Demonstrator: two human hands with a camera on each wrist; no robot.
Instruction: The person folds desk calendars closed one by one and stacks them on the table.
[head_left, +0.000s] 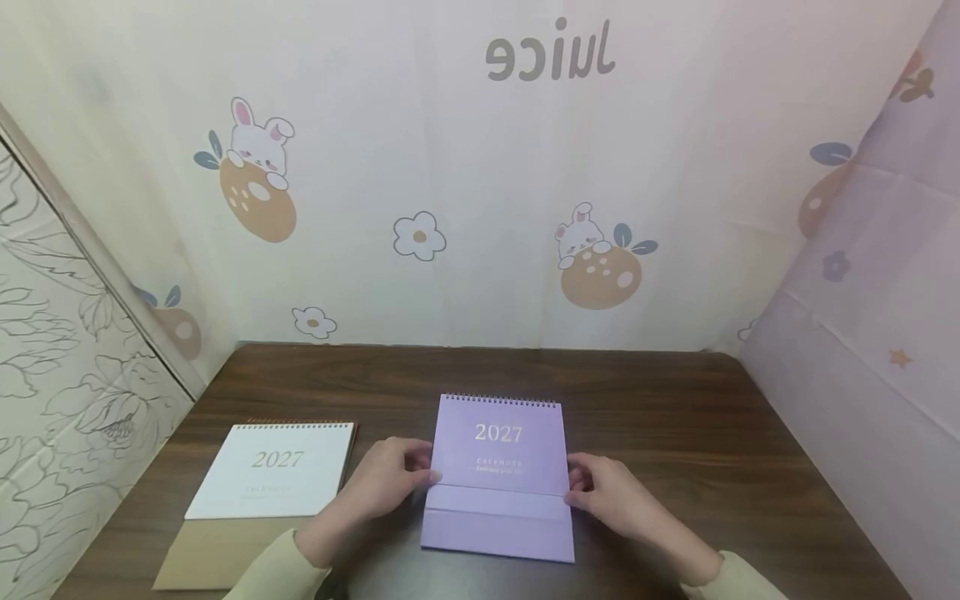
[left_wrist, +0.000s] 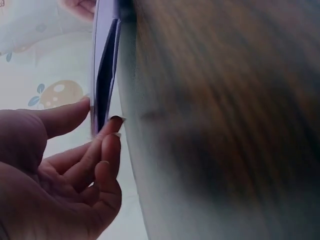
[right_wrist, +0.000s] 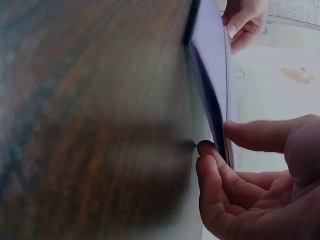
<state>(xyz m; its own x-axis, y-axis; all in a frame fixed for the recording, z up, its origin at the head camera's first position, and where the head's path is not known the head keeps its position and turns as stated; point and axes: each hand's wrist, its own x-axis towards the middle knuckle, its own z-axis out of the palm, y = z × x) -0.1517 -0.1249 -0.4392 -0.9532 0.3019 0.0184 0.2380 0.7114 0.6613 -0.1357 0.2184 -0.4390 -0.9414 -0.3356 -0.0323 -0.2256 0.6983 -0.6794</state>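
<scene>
A purple 2027 desk calendar (head_left: 501, 457) lies in the middle of the table, its wire rings along the far edge and a folded flap of its stand toward me. My left hand (head_left: 388, 477) pinches the calendar's left side, thumb on the face. On the opposite side my right hand (head_left: 611, 493) grips the edge in the same way. In the left wrist view the left hand's thumb (left_wrist: 70, 117) presses the cover while the fingers curl under it. The right wrist view shows the right hand's thumb (right_wrist: 260, 134) on the cover, with a dark gap inside the folded stand.
A white 2027 calendar (head_left: 273, 471) with a tan stand (head_left: 217, 550) lies at the left, close by my left forearm. The dark wood table (head_left: 675, 417) ends at a printed curtain (head_left: 495, 167) at the back. More cloth hangs at both sides.
</scene>
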